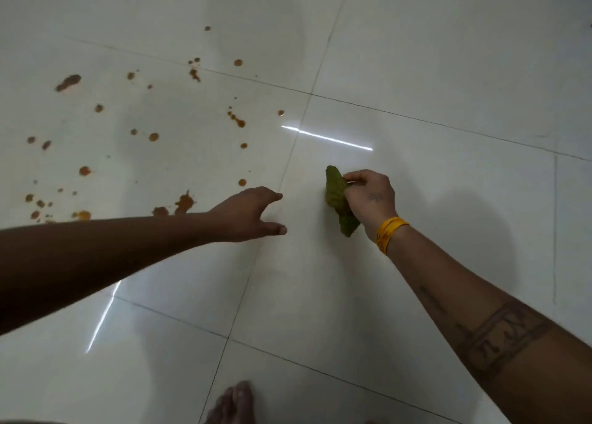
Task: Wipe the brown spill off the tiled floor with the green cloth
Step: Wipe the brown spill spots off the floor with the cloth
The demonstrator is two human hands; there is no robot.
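The right hand (370, 199) holds the green cloth (339, 202). Its fingers are curled round the cloth, which is all bunched up. The cloth hangs down from the hand, and I cannot tell if its low end touches the tiled floor (432, 71). A yellow band (389, 234) goes round the right wrist, and dark marks go round the arm further back.

The left hand (248, 213) holds nothing. Its fingers are stretched out and its thumb sticks out to the side. It is near the cloth but does not touch it. I cannot tell if it rests on the floor or is just over it.

The brown spill (184, 202) lies on the floor to the left of both hands. It is many drops and blobs spread far over the white tile. The cloth is well apart from most of them. The left arm covers a few blobs at the near edge of the spill.

At the bottom, part of a bare foot (235, 402) shows, cut off by the edge. There are no bowls, cups or boxes to see.
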